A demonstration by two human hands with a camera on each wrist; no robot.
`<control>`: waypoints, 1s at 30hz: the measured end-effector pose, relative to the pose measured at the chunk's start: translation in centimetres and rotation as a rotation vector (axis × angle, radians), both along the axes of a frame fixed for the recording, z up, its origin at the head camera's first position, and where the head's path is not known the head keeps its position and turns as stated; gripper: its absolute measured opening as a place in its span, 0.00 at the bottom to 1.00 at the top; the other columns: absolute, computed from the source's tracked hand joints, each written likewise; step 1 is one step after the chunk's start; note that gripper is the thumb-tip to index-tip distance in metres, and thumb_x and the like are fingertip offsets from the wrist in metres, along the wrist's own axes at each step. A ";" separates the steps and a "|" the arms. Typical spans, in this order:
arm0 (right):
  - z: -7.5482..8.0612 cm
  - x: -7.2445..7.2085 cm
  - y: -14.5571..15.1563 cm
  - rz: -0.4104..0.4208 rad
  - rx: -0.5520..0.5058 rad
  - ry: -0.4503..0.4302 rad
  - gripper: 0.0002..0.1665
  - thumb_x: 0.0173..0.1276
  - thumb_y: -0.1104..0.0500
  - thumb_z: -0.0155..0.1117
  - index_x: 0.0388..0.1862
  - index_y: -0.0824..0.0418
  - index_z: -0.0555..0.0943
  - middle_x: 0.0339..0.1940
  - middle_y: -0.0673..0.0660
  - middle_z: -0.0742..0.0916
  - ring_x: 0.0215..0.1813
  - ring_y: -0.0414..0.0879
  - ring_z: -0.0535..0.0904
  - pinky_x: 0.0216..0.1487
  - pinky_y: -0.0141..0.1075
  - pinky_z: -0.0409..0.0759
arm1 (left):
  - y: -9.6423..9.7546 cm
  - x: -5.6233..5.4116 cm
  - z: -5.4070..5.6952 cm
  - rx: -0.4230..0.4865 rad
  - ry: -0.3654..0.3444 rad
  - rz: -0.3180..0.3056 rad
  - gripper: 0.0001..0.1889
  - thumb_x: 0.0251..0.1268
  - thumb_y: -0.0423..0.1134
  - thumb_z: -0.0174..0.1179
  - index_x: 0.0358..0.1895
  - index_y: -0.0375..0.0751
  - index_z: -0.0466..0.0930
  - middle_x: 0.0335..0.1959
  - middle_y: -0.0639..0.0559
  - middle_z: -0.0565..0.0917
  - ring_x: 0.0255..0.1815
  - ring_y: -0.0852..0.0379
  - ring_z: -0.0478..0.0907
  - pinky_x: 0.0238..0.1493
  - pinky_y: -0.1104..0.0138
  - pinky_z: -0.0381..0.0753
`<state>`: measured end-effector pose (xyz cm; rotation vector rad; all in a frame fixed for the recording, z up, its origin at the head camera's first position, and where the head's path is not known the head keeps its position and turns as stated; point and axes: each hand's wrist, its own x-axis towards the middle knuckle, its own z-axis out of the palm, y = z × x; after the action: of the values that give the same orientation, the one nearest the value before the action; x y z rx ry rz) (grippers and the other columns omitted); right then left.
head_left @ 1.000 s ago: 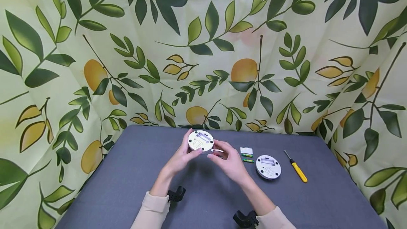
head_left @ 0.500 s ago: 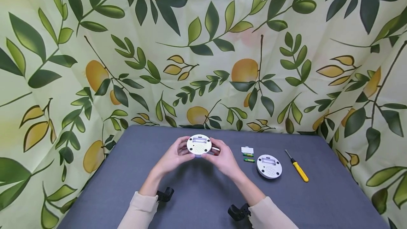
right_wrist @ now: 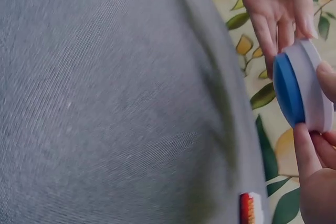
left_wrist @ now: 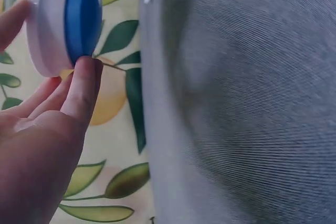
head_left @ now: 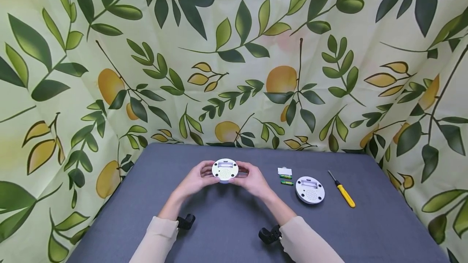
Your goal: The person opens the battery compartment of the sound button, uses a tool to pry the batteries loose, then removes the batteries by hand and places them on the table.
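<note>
Both hands hold a round white device (head_left: pixel 225 170) up over the table, its perforated underside turned toward the head camera. An oblong battery recess and small dark feet show on that face; the opposite face is blue in the wrist views. My left hand (head_left: pixel 198 179) grips the left edge, thumb at the near rim and fingers behind. From the right, my right hand (head_left: pixel 251 180) pinches the rim the same way. In the right wrist view, a small red-and-white thing (right_wrist: pixel 251 208) lies on the table near my right hand.
To the right on the grey table (head_left: pixel 226 230) lie a white battery cover (head_left: pixel 284 171) and green batteries (head_left: pixel 287 183). Beside them sits a second round white device (head_left: pixel 310 190), underside up. A yellow-handled screwdriver (head_left: pixel 343 193) lies farther right. A leaf-patterned cloth (head_left: pixel 234 72) hangs behind.
The device has shifted slightly left and lower, and its tilt has levelled. My right hand has come in from the device's right side to a matching grip; my left hand has moved left.
</note>
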<state>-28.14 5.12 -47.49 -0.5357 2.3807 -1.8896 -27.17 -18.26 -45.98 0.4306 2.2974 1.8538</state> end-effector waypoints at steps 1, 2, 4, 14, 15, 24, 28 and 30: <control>-0.2 -0.1 0.0 -0.003 0.012 -0.001 0.42 0.59 0.65 0.78 0.69 0.76 0.71 0.57 0.67 0.83 0.56 0.59 0.83 0.54 0.44 0.82 | 0.0 -0.1 -0.3 -0.010 -0.001 0.001 0.35 0.62 0.30 0.69 0.70 0.24 0.63 0.63 0.30 0.76 0.63 0.39 0.75 0.63 0.56 0.76; -0.5 -0.2 -0.1 -0.004 0.023 -0.005 0.42 0.58 0.65 0.79 0.68 0.76 0.71 0.56 0.67 0.84 0.55 0.59 0.83 0.55 0.46 0.82 | -0.1 -0.2 -0.5 -0.020 -0.003 0.003 0.35 0.62 0.31 0.69 0.70 0.24 0.63 0.62 0.30 0.76 0.62 0.39 0.76 0.61 0.58 0.77; -1.0 -0.4 -0.2 -0.015 0.054 -0.001 0.41 0.58 0.63 0.79 0.68 0.75 0.72 0.55 0.65 0.85 0.56 0.57 0.83 0.56 0.47 0.81 | -0.2 -0.4 -1.1 -0.046 -0.003 0.000 0.35 0.62 0.31 0.69 0.70 0.24 0.64 0.61 0.30 0.77 0.61 0.41 0.77 0.58 0.61 0.78; -2.3 -0.7 -0.6 -0.013 0.166 0.051 0.42 0.56 0.61 0.80 0.66 0.76 0.73 0.51 0.63 0.86 0.54 0.56 0.82 0.56 0.48 0.79 | 0.0 -0.5 -1.8 -0.108 -0.037 0.029 0.35 0.61 0.28 0.69 0.69 0.25 0.64 0.59 0.32 0.79 0.59 0.42 0.77 0.58 0.57 0.76; -2.3 -0.7 -0.6 -0.012 0.170 0.054 0.42 0.56 0.62 0.80 0.66 0.77 0.73 0.51 0.64 0.86 0.54 0.57 0.82 0.55 0.48 0.79 | 0.0 -0.4 -1.8 -0.109 -0.038 0.029 0.34 0.61 0.28 0.69 0.69 0.24 0.64 0.59 0.32 0.78 0.59 0.42 0.77 0.58 0.57 0.76; -2.8 -0.8 -0.8 -0.009 0.201 0.049 0.39 0.57 0.63 0.78 0.65 0.76 0.74 0.52 0.64 0.86 0.53 0.55 0.82 0.53 0.43 0.79 | 0.0 -0.3 -2.1 -0.128 -0.019 0.038 0.32 0.60 0.24 0.67 0.66 0.20 0.65 0.57 0.30 0.78 0.58 0.38 0.78 0.55 0.57 0.78; -2.8 -0.8 -0.7 -0.007 0.201 0.068 0.38 0.57 0.63 0.78 0.65 0.76 0.75 0.52 0.65 0.86 0.53 0.56 0.83 0.54 0.45 0.80 | 0.0 -0.3 -2.1 -0.159 -0.007 0.065 0.31 0.59 0.25 0.68 0.65 0.21 0.67 0.56 0.32 0.80 0.57 0.38 0.79 0.56 0.54 0.78; -2.7 -0.6 -0.5 -0.014 0.210 0.082 0.37 0.58 0.63 0.78 0.64 0.75 0.75 0.52 0.65 0.86 0.53 0.57 0.83 0.55 0.46 0.80 | 0.0 -0.2 -2.1 -0.190 0.000 0.092 0.31 0.60 0.26 0.68 0.65 0.22 0.68 0.56 0.33 0.80 0.56 0.40 0.80 0.55 0.53 0.78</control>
<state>-28.74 4.61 -50.21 -0.5903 2.5994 -1.6251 -27.37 -18.29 -48.06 0.3032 2.5023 1.6519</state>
